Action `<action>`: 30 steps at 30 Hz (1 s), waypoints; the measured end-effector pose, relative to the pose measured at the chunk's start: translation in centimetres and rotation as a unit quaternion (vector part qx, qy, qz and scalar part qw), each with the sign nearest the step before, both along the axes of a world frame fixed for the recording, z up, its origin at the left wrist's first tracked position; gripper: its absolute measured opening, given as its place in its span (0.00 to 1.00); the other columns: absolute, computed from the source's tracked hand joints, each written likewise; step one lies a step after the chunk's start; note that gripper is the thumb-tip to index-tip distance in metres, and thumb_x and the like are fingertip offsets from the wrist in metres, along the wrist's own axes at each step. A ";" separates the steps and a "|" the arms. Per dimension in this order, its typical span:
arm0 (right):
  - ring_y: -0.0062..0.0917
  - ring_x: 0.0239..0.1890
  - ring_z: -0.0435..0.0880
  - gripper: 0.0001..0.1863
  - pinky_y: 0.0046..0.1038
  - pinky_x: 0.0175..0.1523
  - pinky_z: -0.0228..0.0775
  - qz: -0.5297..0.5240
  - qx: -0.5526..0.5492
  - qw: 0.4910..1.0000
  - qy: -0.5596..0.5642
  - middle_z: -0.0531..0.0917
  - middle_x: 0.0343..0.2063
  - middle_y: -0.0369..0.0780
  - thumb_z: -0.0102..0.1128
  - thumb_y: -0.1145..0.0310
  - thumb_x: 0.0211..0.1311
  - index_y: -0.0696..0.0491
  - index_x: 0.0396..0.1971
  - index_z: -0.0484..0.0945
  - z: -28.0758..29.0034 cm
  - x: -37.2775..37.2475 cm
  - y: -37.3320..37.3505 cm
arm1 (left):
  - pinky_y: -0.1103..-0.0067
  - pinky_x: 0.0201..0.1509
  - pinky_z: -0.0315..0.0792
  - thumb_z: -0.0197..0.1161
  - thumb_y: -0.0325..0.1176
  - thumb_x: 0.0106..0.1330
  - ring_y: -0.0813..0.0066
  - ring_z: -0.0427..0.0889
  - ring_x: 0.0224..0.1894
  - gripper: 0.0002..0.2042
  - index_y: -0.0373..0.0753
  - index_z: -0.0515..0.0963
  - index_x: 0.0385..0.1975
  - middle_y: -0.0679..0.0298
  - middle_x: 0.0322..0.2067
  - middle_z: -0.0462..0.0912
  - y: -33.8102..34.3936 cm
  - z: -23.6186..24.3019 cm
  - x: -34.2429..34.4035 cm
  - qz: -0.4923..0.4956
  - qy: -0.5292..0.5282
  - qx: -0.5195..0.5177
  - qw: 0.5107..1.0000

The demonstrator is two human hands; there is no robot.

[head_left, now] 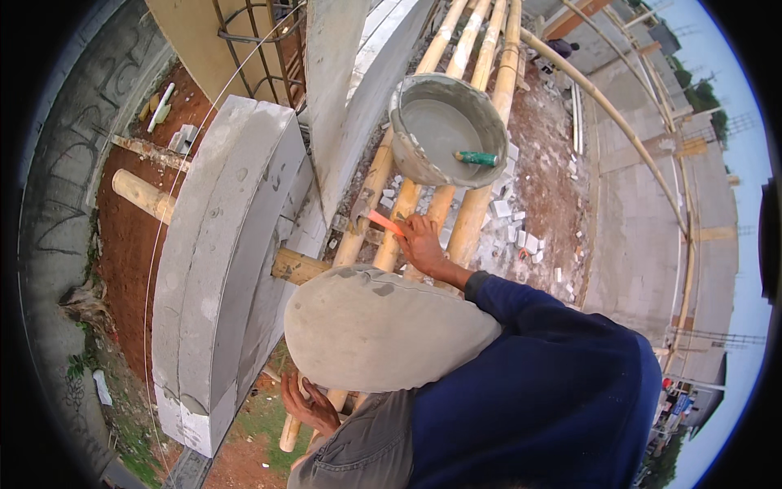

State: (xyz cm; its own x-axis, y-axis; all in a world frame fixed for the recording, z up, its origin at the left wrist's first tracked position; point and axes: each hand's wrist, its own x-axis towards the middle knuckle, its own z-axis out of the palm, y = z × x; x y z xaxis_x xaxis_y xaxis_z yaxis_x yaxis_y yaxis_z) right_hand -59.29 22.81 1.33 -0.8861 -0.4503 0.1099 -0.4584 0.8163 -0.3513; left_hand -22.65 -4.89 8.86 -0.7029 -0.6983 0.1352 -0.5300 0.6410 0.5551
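"What are the right hand's (pixel 422 244) fingers doing?"
"They're clenched round the orange handle of a trowel (pixel 386 223). It's held over the bamboo poles (pixel 471 218), between the block wall (pixel 208 244) and the bucket (pixel 410 163)."
"And the left hand (pixel 309 405)?"
"Lower down, near the wall, its fingers released, spread and slightly bent. Whether they touch a pole, one cannot tell."
"What's in the bucket?"
"Wet grey mortar (pixel 432 130), with a green handle (pixel 476 158) lying across it."

Grey walls (pixel 631 236) flank reddish ground (pixel 122 261) under blue sky (pixel 717 41).
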 end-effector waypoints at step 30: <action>0.24 0.48 0.84 0.28 0.34 0.53 0.77 0.124 -0.033 0.275 -0.953 0.85 0.50 0.37 0.59 0.84 0.61 0.57 0.63 0.81 -5.0 30.9 -42.1 | 0.66 0.43 0.82 0.69 0.31 0.77 0.53 0.89 0.42 0.08 0.34 0.86 0.48 0.52 0.43 0.90 9.3 2.0 3.5 0.271 0.118 0.282 0.913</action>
